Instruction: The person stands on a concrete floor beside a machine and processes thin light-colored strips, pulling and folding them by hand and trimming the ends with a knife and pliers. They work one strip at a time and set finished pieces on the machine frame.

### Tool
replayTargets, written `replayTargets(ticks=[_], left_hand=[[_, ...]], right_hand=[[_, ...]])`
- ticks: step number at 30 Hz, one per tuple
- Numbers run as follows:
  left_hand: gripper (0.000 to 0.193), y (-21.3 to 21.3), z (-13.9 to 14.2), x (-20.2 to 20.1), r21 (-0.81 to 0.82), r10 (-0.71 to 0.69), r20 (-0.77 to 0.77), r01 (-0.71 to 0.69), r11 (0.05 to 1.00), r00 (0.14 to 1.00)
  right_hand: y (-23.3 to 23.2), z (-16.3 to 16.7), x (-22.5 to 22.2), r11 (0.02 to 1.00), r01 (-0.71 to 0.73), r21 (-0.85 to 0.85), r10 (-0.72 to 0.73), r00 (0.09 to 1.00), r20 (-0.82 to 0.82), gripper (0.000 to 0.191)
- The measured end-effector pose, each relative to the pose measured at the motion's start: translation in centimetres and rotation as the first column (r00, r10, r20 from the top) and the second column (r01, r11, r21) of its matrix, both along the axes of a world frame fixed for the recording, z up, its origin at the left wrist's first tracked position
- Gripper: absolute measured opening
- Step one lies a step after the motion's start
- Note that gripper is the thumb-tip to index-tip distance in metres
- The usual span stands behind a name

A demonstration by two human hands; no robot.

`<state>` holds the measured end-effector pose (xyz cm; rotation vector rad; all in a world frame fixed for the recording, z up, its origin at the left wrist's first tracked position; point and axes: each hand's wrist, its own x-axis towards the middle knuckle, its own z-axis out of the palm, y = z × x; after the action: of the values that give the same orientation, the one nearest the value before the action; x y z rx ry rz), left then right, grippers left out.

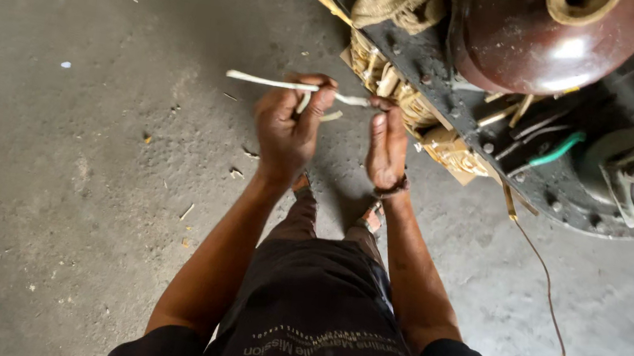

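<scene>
My left hand (288,124) is closed around a white cord (264,81) that sticks out to the left and runs right toward my right hand (387,142). The right hand pinches the cord's other part close to the wound coils (411,105) of a large electrical unit. Both hands hover above the concrete floor (58,174), in front of my legs in dark trousers.
A dark metal plate (496,118) carries a brown glazed insulator (551,38), a green wire (559,151) and tan paper strips. Burlap cloth (398,2) lies over its top. A thin brown wire (546,280) trails across the floor at right. Small scraps litter the floor.
</scene>
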<state>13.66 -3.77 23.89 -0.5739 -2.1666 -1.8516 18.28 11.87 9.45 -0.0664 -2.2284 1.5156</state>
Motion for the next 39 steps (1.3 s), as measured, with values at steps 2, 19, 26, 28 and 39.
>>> replayTargets(ticks=[2, 19, 26, 28, 39], left_hand=[[0.012, -0.3, -0.5, 0.5, -0.033, 0.005, -0.055, -0.007, 0.999, 0.998], [0.010, 2.9, -3.0, 1.4, 0.102, -0.089, -0.055, 0.094, 0.990, 0.994], [0.016, 1.6, -1.3, 2.5, 0.146, -0.006, -0.067, 0.016, 0.989, 0.998], [0.015, 1.5, -1.3, 2.3, 0.166, -0.028, -0.024, 0.032, 0.986, 0.999], [0.020, 1.6, -2.0, 2.6, 0.105, 0.013, 0.186, -0.033, 0.994, 0.982]], right_hand=[[-0.1, 0.4, -0.8, 0.990, 0.071, -0.122, -0.063, 0.996, 0.065, 0.041], [-1.3, 3.5, -2.5, 0.977, 0.166, -0.133, -0.189, 0.966, -0.178, 0.043], [-2.3, 3.6, -3.5, 0.960, 0.179, -0.214, -0.222, 0.954, -0.199, 0.050], [-2.2, 3.8, -3.4, 0.947, 0.081, -0.312, -0.150, 0.968, -0.203, 0.050], [-1.7, 3.5, -3.8, 0.972, 0.047, -0.231, -0.115, 0.950, -0.289, 0.048]])
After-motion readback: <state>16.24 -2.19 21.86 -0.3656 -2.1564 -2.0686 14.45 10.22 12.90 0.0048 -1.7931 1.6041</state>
